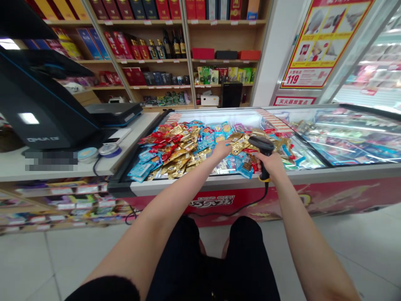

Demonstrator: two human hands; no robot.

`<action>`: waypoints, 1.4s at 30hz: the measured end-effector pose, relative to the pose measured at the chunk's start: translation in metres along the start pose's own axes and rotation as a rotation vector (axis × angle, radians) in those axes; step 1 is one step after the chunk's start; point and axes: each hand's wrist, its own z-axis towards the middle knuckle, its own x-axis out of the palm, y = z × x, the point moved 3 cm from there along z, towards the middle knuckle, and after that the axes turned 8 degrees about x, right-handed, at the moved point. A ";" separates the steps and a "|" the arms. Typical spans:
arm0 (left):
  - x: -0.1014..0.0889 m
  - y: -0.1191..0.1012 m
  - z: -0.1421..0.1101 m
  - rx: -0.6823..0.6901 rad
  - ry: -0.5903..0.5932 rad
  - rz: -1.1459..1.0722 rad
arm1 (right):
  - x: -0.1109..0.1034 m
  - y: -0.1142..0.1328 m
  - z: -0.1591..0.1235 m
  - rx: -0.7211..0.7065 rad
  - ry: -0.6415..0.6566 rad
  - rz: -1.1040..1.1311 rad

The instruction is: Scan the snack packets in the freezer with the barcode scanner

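In my right hand (275, 166) is a black handheld barcode scanner (262, 144), its handle upright and its head tilted over the packets. A cable runs down from its yellow-trimmed base. My left hand (222, 149) reaches into the pile, fingers bent together at the edge of a gold snack packet (239, 141); the grip is partly hidden. Around both hands lie many small packets: gold ones (181, 152), red ones (161, 138) and blue ones (142, 168). A blue packet (244, 166) lies just below and between the hands.
The packets rest on the glass top of a red chest freezer (213, 202). At left, a counter (125, 146) bears a black checkout terminal (46, 104) and two round tubs. The scanner cable (232, 214) hangs along the freezer front. Stocked shelves (147, 60) stand behind.
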 end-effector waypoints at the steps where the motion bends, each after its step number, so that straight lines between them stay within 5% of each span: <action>1: -0.007 0.004 -0.004 -0.007 -0.003 -0.011 | 0.007 0.001 -0.003 -0.006 0.011 -0.003; 16: -0.131 0.090 -0.069 0.027 -0.333 0.153 | 0.115 0.008 -0.045 -0.048 0.207 -0.055; 20: -0.158 0.113 -0.085 -0.045 -0.260 0.356 | 0.136 0.009 -0.055 -0.047 0.237 -0.101; 24: -0.163 0.137 -0.098 0.035 -0.059 0.503 | 0.148 0.013 -0.066 -0.033 0.245 -0.139; 30: -0.159 0.149 -0.110 0.133 0.018 0.563 | 0.155 0.018 -0.078 -0.045 0.256 -0.157; 37: -0.159 0.139 -0.110 0.144 0.031 0.469 | 0.157 0.017 -0.081 -0.038 0.259 -0.156; 42: -0.164 0.131 -0.106 0.098 -0.092 0.308 | 0.152 0.018 -0.079 -0.043 0.253 -0.168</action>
